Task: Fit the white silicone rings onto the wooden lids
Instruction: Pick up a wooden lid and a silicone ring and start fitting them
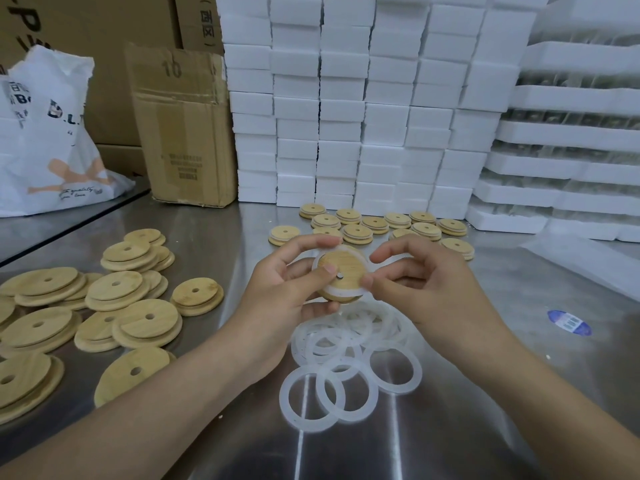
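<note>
Both hands hold one round wooden lid (pixel 348 268) with a centre hole above the steel table. A white silicone ring (pixel 341 292) lies around its rim. My left hand (pixel 284 289) grips the lid from the left, thumb on its face. My right hand (pixel 419 282) pinches the ring and lid edge at the right. Below my hands lies a heap of loose white rings (pixel 346 362). Bare wooden lids (pixel 114 306) are piled at the left. Several lids with rings (pixel 377 226) sit in rows behind my hands.
White foam blocks (pixel 346 116) are stacked along the back, with foam trays (pixel 571 150) at the right. A cardboard box (pixel 183 133) and a white plastic bag (pixel 48 133) stand at the back left. A blue sticker (pixel 569 323) lies on the steel table (pixel 450 427).
</note>
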